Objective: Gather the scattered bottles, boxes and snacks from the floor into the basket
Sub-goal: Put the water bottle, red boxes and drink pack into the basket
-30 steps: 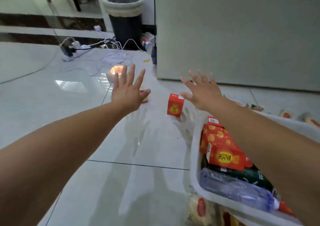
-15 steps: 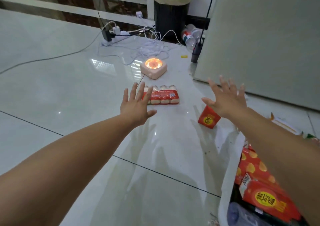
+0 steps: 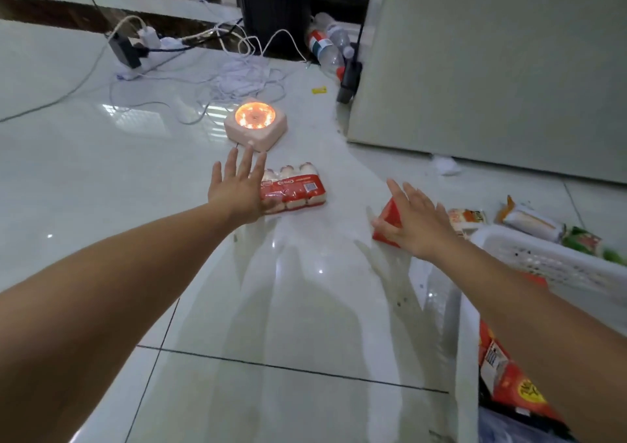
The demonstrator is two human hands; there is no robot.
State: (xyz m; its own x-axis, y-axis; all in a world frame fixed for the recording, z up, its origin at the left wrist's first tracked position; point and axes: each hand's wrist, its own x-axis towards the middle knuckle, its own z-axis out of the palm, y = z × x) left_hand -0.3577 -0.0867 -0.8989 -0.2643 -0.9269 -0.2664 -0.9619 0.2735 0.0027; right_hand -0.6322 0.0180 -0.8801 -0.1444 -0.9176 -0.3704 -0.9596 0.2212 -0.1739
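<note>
A shrink-wrapped pack of small white bottles with a red label lies on the white tile floor. My left hand reaches over its left end with fingers straight and spread. A small red box stands to the right, and my right hand hovers at it with fingers straight, covering most of it. The white plastic basket sits at the right edge, holding red boxes and a clear bottle. Snack packets lie on the floor behind the basket.
A pink square lamp glows orange just beyond the bottle pack. Tangled white cables and a power strip lie further back by a dark bin. Empty clear bottles rest beside a grey cabinet.
The view has closed in on the floor items. My left hand has come down onto the left end of the bottle pack, and my right hand has reached the red box.
</note>
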